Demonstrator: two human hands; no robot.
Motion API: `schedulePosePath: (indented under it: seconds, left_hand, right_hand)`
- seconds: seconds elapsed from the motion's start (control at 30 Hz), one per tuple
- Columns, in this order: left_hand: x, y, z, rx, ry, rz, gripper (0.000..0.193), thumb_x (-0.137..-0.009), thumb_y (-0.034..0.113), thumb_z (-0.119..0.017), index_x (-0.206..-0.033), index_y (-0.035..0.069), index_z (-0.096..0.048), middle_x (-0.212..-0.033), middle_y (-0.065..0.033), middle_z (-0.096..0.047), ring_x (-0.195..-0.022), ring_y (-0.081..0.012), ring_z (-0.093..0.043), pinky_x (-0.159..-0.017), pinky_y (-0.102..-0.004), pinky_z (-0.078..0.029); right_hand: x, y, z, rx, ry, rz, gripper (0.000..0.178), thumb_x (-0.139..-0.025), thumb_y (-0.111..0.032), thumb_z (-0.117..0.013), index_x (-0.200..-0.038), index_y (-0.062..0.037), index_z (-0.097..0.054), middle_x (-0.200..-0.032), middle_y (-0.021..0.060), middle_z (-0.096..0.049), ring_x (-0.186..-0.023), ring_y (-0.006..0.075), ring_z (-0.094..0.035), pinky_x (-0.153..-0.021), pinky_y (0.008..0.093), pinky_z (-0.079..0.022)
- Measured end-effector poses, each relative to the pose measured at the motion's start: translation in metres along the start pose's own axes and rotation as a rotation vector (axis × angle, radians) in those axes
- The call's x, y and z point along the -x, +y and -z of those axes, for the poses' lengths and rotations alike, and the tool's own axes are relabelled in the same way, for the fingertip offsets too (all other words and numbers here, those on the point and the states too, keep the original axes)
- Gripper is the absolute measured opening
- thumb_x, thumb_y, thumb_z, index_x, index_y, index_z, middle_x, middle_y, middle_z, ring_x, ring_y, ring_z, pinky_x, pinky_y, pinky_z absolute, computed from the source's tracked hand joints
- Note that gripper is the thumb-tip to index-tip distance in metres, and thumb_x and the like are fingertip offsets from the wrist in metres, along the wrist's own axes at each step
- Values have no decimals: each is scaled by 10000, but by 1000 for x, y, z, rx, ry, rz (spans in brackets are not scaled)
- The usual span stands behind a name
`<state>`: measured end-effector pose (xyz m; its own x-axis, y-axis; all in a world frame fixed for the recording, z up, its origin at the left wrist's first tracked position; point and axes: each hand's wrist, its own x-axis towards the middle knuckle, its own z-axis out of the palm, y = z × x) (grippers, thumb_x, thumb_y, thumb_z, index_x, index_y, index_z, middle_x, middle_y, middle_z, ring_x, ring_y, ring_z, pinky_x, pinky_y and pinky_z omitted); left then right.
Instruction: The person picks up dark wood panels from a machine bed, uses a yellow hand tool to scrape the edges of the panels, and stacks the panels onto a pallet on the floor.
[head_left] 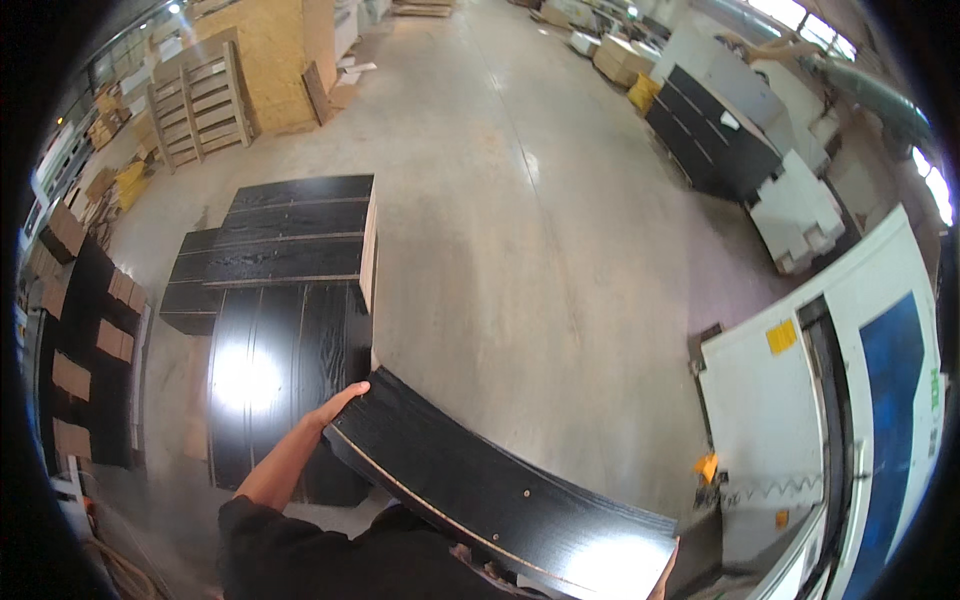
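Note:
I carry a long black wood-grain panel (480,470) across the front of my body. A pale line runs along its near side, and two small holes show in its face. My left hand (342,404) is closed on the panel's left end. At the right end only a sliver of my right hand (668,572) shows, gripping the short edge; most of its fingers are hidden. Just left of the panel stands a stack of black boards (325,350), and my left forearm reaches over its near part.
More black boards (290,235) lie crosswise on the far end of that stack. To the right stands a white machine with a blue panel (890,380). Dark panels (710,135) stand farther back. A wooden pallet (200,110) leans at the far left. Concrete floor (530,280) runs between.

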<state>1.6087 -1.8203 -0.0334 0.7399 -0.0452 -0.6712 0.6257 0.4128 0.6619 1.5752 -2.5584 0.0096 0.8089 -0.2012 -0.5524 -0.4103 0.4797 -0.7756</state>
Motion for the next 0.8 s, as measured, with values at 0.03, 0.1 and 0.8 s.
schedulePosePath:
  seconds: [0.03,0.1,0.8]
  left_hand:
    - [-19,10,-9,6,-20,-30,707,-861,593,-633,-1223,-15,-641,-1137,-204,-690,-946,-280,-693,-881,-389,-553]
    - [-44,40,-32,22,84,46,719,-862,585,-638,-1250,-21,-625,-1197,-195,-670,-1002,-287,-684,-931,-389,-537]
    - [-235,274,-34,670,723,-30,810,-796,682,-625,-1306,53,-630,-1234,-168,-671,-1032,-285,-668,-913,-390,-521]
  right_hand:
    - [-27,-15,-9,12,-19,5,677,-1026,-574,-362,-1325,1,-557,-1230,135,-642,-1079,253,-633,-965,380,-508]
    - [-77,-44,-22,35,-43,-6,677,-1026,-574,-362,-1324,1,-558,-1229,135,-643,-1077,253,-633,-965,380,-508]
    - [-726,-204,-736,545,-805,-290,674,-1027,-573,-362,-1315,1,-568,-1218,131,-647,-1065,251,-636,-963,379,-509]
